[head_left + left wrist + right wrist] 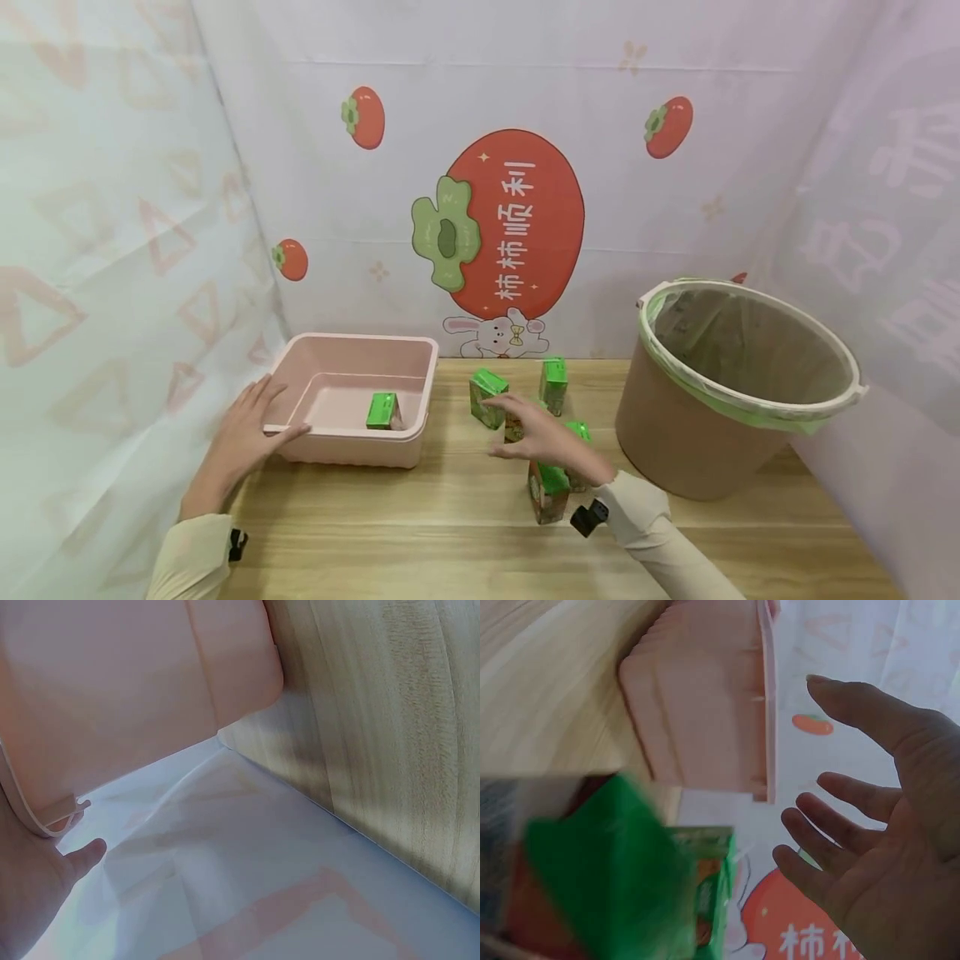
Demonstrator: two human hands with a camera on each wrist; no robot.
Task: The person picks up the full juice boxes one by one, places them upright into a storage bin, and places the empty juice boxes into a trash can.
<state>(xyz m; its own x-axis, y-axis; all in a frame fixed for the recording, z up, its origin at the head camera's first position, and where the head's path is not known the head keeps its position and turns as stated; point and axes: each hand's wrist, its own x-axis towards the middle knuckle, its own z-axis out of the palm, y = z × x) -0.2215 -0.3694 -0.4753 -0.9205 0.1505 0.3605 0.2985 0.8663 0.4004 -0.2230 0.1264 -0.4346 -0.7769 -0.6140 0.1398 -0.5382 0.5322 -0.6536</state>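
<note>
My left hand (242,429) rests at the near left corner of a pink plastic bin (408,434), thumb stretched along the front rim and fingers at the left rim. In the left wrist view the hand (34,889) lies against the bin's rim, most fingers hidden. One small green-topped carton (382,410) sits inside the bin. My right hand (543,432), fingers spread and holding nothing, hovers over several similar cartons on the table. One carton (488,397) is near its fingertips, another (553,383) behind it, and one (549,493) below the wrist; others are partly hidden.
A large round bucket (697,450) with a green-edged liner stands on the right of the wooden table (420,533). Printed white cloth (480,92) walls in the back and both sides. Both wrists wear black straps.
</note>
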